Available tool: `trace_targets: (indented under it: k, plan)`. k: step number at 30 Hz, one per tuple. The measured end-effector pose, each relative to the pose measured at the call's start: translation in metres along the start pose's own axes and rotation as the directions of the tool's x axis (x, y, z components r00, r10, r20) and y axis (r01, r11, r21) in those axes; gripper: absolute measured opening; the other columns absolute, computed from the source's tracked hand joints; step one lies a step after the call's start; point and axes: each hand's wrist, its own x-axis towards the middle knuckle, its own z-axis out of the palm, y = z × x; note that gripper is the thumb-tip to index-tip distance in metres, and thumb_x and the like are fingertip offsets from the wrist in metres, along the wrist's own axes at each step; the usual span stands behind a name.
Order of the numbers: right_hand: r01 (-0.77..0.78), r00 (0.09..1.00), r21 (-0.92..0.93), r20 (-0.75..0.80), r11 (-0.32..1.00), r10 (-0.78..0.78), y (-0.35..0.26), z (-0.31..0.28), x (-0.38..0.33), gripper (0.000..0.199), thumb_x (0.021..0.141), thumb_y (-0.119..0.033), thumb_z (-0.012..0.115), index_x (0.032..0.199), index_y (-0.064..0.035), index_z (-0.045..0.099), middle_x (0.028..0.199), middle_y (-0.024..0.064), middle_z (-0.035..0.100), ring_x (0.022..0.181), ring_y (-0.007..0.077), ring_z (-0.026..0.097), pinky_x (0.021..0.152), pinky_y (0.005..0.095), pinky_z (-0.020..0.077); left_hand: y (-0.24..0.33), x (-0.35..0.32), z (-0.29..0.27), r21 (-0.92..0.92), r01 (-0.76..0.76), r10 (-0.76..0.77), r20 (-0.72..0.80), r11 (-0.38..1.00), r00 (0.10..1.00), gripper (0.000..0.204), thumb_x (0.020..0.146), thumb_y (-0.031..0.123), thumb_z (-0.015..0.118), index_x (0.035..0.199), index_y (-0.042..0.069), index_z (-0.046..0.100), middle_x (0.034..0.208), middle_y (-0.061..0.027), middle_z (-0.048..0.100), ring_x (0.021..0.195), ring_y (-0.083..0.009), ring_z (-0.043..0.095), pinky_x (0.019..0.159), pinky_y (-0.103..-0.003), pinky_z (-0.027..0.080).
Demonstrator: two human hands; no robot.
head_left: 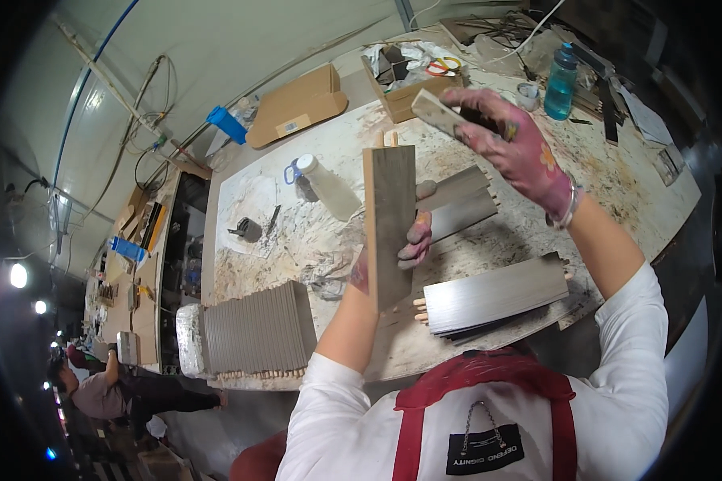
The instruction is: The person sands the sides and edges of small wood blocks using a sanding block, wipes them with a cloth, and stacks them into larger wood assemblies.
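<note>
My left hand (415, 243), in a stained glove, is wrapped round a grey wooden board (391, 224) held upright over the table. Pale dowel pegs (387, 139) stick out of the board's top end. Above and to the right, my right hand (525, 148), in a pink glove with a flower mark, grips a pale flat block (436, 112); the block is apart from the board. Behind my left hand lies another grey board (461, 202) with pegs at its end. Nearer me is a small stack of pegged boards (496, 295).
A row of grey boards (257, 327) stands at the table's near left. A cloudy bottle (326, 187), a dark cup (249, 230) and a flattened cardboard box (301, 104) lie farther left. Scissors (444, 66) and a blue bottle (561, 82) are at the back. Another person (104, 385) works far left.
</note>
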Motion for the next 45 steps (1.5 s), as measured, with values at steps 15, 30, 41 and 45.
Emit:
trace_targets:
  k: [15, 30, 41, 45]
  plan:
    - [-0.114, 0.993, 0.037, 0.027, 0.993, 0.113, -0.030, 0.033, -0.038, 0.036, 0.086, -0.023, 0.063, 0.114, 0.0008, 0.057, 0.105, 0.0127, 0.058, 0.094, 0.0190, 0.058, 0.087, 0.0298, 0.0452, 0.000, -0.009, -0.028, 0.418, -0.119, 0.212, -0.183, 0.900, 0.960, 0.023, 0.087, 0.025, 0.057, 0.101, 0.007, 0.052, 0.075, -0.0021, 0.051, 0.058, -0.0142, 0.051, 0.049, -0.031, 0.044]
    - [-0.255, 0.962, -0.146, 0.062, 0.956, 0.266, 0.001, 0.003, -0.020, 0.038, 0.086, -0.025, 0.064, 0.114, -0.0002, 0.059, 0.106, 0.0113, 0.059, 0.097, 0.0200, 0.058, 0.089, 0.0315, 0.0454, 0.009, -0.014, -0.011, 0.548, -0.123, 0.391, -0.404, 0.827, 0.827, 0.022, 0.092, 0.015, 0.053, 0.110, 0.003, 0.057, 0.089, -0.0017, 0.059, 0.075, -0.0102, 0.058, 0.063, -0.021, 0.048]
    - [0.029, 1.000, -0.397, 0.009, 0.917, -0.027, -0.046, 0.011, -0.034, 0.036, 0.081, -0.024, 0.066, 0.112, -0.0097, 0.059, 0.096, 0.0110, 0.058, 0.081, 0.0277, 0.061, 0.075, 0.0380, 0.0505, 0.007, -0.009, 0.010, 0.999, -0.028, 0.751, 0.040, -0.029, 0.659, 0.033, 0.083, 0.031, 0.069, 0.097, 0.001, 0.061, 0.082, -0.0090, 0.061, 0.073, -0.0184, 0.057, 0.067, -0.030, 0.046]
    - [0.016, 1.000, -0.479, 0.017, 0.878, -0.009, -0.049, 0.028, -0.039, 0.039, 0.079, -0.022, 0.067, 0.115, -0.0138, 0.057, 0.095, 0.0112, 0.056, 0.079, 0.0299, 0.061, 0.074, 0.0397, 0.0504, 0.002, -0.006, 0.013, 0.951, -0.091, 0.742, 0.288, -0.296, 0.605, 0.033, 0.083, 0.030, 0.068, 0.095, 0.001, 0.061, 0.078, -0.0145, 0.057, 0.069, -0.0287, 0.057, 0.062, -0.035, 0.045]
